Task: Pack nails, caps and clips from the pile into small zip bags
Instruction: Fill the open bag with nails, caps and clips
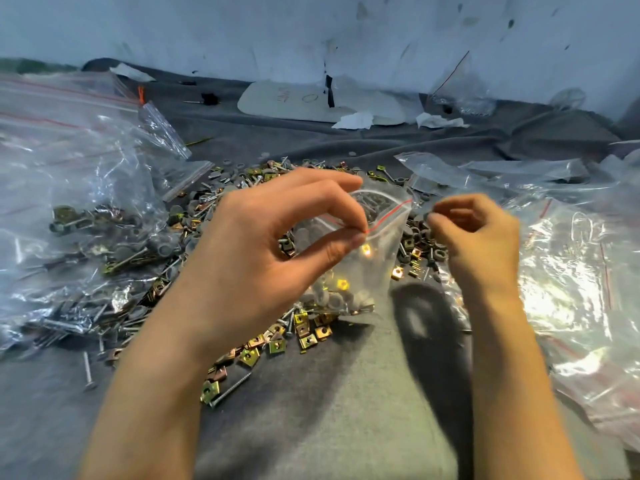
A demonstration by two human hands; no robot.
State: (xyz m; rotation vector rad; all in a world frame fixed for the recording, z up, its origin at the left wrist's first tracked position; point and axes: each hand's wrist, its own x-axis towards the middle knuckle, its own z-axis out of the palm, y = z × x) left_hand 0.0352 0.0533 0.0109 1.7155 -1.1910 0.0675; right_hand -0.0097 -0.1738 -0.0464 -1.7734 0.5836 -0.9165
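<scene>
We see a glossy, crinkled clear plastic small zip bag (374,258) above matt grey cloth (346,410), shiny brass-toned metal clips (277,346), dull grey plastic-looking caps (227,162), bright metal nails (87,370) and torn white paper scraps (355,120).

I saw bare cloth (346,410) nearest me, free to pass over; filled bags (86,237) crowded the left, loose bags (571,271) the right, the pile (277,341) of hardware between.

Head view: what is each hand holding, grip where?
Left hand pinches the small zip bag at its mouth, thumb and forefinger on the red zip line. Right hand is curled beside the mouth, blurred; cannot tell if it holds anything.
</scene>
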